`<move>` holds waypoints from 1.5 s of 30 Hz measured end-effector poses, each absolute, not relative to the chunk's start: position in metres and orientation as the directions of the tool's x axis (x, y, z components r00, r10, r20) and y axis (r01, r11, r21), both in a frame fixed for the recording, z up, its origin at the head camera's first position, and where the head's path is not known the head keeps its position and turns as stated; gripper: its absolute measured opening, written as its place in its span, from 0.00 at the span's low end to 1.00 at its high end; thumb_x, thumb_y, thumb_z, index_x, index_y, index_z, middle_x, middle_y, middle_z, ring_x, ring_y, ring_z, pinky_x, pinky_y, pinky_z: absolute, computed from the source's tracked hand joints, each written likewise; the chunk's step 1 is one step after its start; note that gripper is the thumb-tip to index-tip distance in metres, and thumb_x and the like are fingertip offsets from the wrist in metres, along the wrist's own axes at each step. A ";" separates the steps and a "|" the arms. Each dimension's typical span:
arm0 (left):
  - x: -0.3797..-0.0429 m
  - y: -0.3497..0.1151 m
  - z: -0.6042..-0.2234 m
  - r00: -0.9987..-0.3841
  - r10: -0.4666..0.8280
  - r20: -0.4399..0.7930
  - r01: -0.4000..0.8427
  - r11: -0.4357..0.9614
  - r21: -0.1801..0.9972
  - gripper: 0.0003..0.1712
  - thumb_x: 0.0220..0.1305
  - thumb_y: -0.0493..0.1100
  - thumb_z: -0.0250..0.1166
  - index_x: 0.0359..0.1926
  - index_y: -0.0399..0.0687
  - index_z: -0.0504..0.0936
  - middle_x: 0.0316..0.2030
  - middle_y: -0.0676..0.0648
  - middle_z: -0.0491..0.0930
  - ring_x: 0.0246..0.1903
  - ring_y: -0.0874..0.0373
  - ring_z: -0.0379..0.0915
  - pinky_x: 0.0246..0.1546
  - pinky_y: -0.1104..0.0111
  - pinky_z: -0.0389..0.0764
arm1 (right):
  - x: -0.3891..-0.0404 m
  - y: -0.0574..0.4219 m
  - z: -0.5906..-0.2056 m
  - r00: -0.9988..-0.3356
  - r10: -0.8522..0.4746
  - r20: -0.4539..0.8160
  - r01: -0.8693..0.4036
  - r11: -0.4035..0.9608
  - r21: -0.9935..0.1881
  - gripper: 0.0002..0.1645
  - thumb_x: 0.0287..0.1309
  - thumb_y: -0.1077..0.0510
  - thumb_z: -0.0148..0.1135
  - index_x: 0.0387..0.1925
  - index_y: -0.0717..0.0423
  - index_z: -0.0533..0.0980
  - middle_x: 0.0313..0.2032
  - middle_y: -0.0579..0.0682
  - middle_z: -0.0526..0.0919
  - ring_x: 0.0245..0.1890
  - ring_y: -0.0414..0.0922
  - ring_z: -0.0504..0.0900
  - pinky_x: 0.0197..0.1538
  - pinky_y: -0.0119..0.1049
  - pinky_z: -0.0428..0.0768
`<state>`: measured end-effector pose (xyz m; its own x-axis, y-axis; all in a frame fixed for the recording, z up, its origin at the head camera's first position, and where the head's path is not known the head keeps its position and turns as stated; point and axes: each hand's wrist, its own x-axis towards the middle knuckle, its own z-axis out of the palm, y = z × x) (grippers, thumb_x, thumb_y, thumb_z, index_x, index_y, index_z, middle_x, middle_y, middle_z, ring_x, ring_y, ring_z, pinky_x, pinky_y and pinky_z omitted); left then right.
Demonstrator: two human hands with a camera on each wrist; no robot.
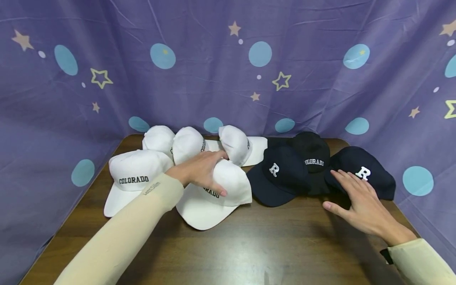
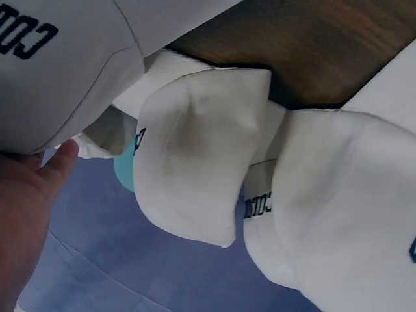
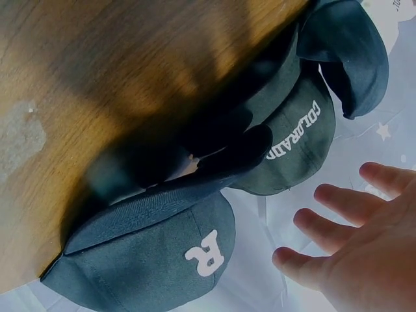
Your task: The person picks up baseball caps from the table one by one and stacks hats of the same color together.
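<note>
My left hand (image 1: 199,168) spreads over the crown of a white baseball cap (image 1: 231,184), thumb on its front beside the black lettering and fingers round the back. In the left wrist view, fingertips (image 2: 64,159) show at that cap's edge. My right hand (image 1: 361,208), fingers extended and slightly apart, hovers by a navy cap (image 1: 377,180) bearing a white R; it holds nothing. Left of that cap, a black COLORADO cap (image 1: 313,148) stands behind another navy R cap (image 1: 285,170).
More white caps stand at the left: one COLORADO cap (image 1: 139,168) at the front, and others such as a sideways cap (image 1: 233,144) in a back row. All rest on a brown wooden table (image 1: 270,245). A purple patterned curtain (image 1: 213,87) hangs close behind.
</note>
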<state>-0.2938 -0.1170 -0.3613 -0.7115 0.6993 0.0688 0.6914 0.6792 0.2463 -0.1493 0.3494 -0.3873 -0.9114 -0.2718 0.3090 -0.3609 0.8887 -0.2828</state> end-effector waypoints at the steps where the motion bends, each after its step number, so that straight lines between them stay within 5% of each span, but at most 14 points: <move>1: -0.293 -0.119 -0.362 -0.717 0.694 0.068 0.685 0.684 0.249 0.66 0.31 0.80 0.78 0.68 0.50 0.70 0.56 0.48 0.79 0.57 0.52 0.74 0.63 0.56 0.71 | -0.149 0.349 -0.387 -0.911 -0.272 0.310 -0.361 0.889 -0.282 0.57 0.58 0.37 0.72 0.81 0.44 0.54 0.76 0.63 0.59 0.75 0.67 0.54 0.71 0.74 0.44; 6: -0.286 -0.127 -0.365 -0.742 0.665 0.083 0.662 0.710 0.240 0.63 0.36 0.81 0.74 0.70 0.53 0.73 0.57 0.48 0.80 0.56 0.51 0.75 0.60 0.55 0.74 | -0.150 0.349 -0.387 -0.913 -0.260 0.315 -0.353 0.890 -0.289 0.57 0.56 0.37 0.73 0.80 0.44 0.56 0.76 0.63 0.60 0.75 0.67 0.55 0.72 0.72 0.43; 21: -0.262 -0.139 -0.356 -0.762 0.625 0.172 0.647 0.716 0.262 0.37 0.46 0.78 0.72 0.46 0.59 0.80 0.32 0.57 0.79 0.33 0.58 0.73 0.36 0.63 0.75 | -0.151 0.347 -0.383 -0.913 -0.264 0.310 -0.354 0.890 -0.287 0.58 0.57 0.37 0.73 0.81 0.43 0.55 0.76 0.62 0.59 0.76 0.66 0.53 0.71 0.74 0.43; 27: -0.253 -0.141 -0.347 -0.802 0.578 0.150 0.596 0.754 0.278 0.35 0.48 0.77 0.71 0.44 0.59 0.78 0.26 0.56 0.76 0.27 0.57 0.72 0.31 0.63 0.73 | -0.151 0.346 -0.383 -0.913 -0.265 0.309 -0.356 0.888 -0.291 0.58 0.56 0.37 0.73 0.81 0.43 0.55 0.76 0.62 0.59 0.76 0.66 0.53 0.71 0.74 0.44; 39: -0.224 -0.150 -0.334 -0.859 0.508 0.063 0.502 0.811 0.302 0.35 0.49 0.82 0.66 0.42 0.62 0.77 0.26 0.53 0.75 0.28 0.55 0.71 0.29 0.62 0.72 | -0.148 0.343 -0.381 -0.908 -0.277 0.316 -0.368 0.885 -0.283 0.58 0.56 0.37 0.74 0.81 0.42 0.54 0.76 0.62 0.59 0.76 0.66 0.53 0.72 0.73 0.42; 45: -0.205 -0.162 -0.340 -0.891 0.450 0.066 0.448 0.842 0.302 0.42 0.50 0.83 0.64 0.53 0.59 0.81 0.39 0.51 0.82 0.38 0.52 0.78 0.38 0.55 0.78 | -0.147 0.341 -0.380 -0.905 -0.282 0.319 -0.375 0.883 -0.283 0.59 0.55 0.38 0.74 0.81 0.42 0.54 0.76 0.62 0.59 0.76 0.66 0.53 0.71 0.74 0.43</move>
